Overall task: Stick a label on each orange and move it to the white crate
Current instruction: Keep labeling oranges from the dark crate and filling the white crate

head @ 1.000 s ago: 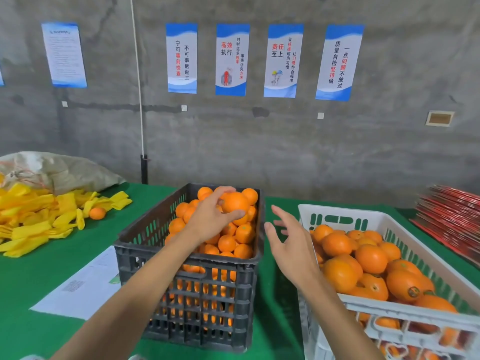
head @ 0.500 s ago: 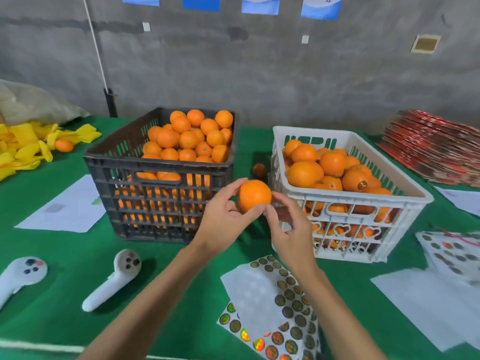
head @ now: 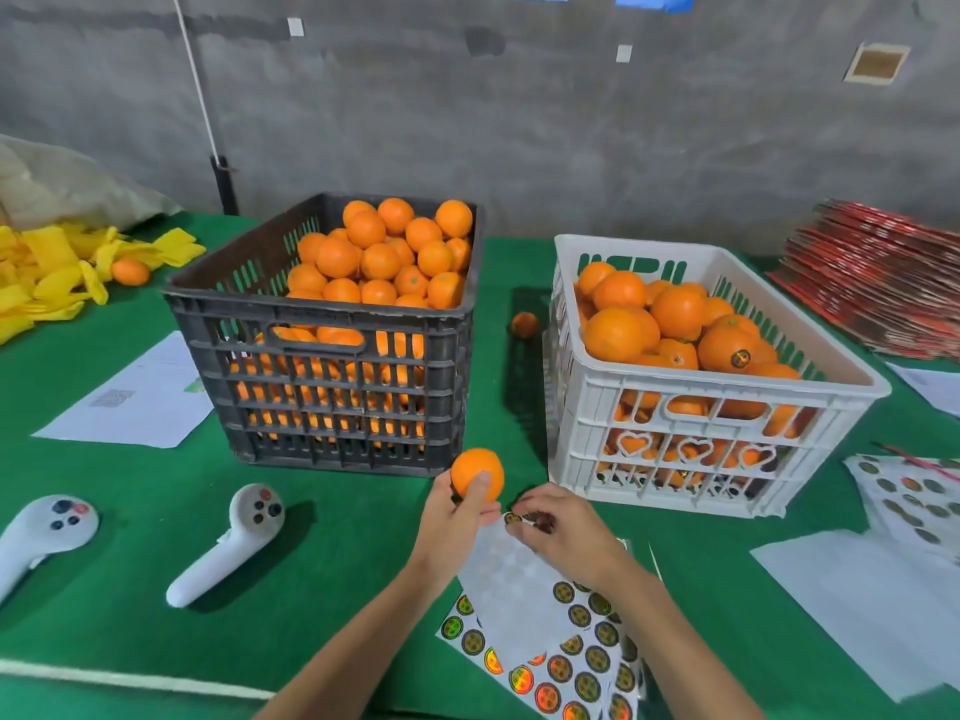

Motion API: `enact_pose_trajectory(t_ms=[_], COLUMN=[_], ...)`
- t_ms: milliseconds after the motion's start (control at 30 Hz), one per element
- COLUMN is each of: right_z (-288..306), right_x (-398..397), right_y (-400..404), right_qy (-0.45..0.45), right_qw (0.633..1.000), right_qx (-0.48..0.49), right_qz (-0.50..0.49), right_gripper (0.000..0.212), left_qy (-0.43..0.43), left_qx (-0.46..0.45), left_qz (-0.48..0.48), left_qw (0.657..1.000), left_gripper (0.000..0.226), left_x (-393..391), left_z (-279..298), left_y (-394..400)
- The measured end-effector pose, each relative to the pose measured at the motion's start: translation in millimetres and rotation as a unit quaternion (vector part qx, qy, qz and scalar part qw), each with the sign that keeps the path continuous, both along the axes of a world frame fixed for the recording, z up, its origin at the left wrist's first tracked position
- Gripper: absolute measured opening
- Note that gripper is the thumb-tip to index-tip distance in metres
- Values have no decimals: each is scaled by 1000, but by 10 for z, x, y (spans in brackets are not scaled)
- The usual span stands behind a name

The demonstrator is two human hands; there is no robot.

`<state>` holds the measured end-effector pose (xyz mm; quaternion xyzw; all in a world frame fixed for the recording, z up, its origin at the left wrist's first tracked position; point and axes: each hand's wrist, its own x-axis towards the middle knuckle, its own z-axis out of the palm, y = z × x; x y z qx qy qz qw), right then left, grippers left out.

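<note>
My left hand (head: 457, 517) grips an orange (head: 475, 472) in front of the black crate (head: 332, 376), which is heaped with oranges. Beside it, my right hand (head: 558, 527) has its fingertips curled down on a round label at the top edge of the sticker sheet (head: 524, 579). To the right stands the white crate (head: 691, 407), holding several oranges, one with a round label showing. More round labels fill the near part of the sheet.
Two white controllers (head: 223, 548) (head: 41, 532) lie at the near left. A loose orange (head: 523, 324) sits between the crates. Yellow wrappers (head: 47, 272) with another orange lie far left, white paper (head: 140, 402) beside the black crate, red flat packs (head: 878, 298) far right, more sheets (head: 904, 491) near right.
My left hand lifted an orange out of the black crate and brought it down near the sticker sheet. My right hand dropped from the orange to the sheet. The view tilted downward.
</note>
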<state>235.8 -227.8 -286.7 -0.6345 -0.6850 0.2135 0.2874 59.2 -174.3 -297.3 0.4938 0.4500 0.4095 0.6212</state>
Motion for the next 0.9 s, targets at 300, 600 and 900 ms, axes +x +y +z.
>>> enact_pose_trajectory(t_ms=[300,600,900], right_z=[132,125,130], right_x=[161,131,63], right_y=[144,104,72], right_qy=[-32,-53,170], right_qw=[995,993,981], right_qx=[-20,1,-76], right_qz=[94,109,54], right_gripper=[26,42,9], left_qy=[0,2,6], left_qx=[15,15,44], left_qz=[1,2,-11], left_qw=[1000,1000,999], left_gripper=[47,47,66], left_x=[-4,-14,-25], left_z=[-24,-30,-39], left_y=[-41,-25,-67])
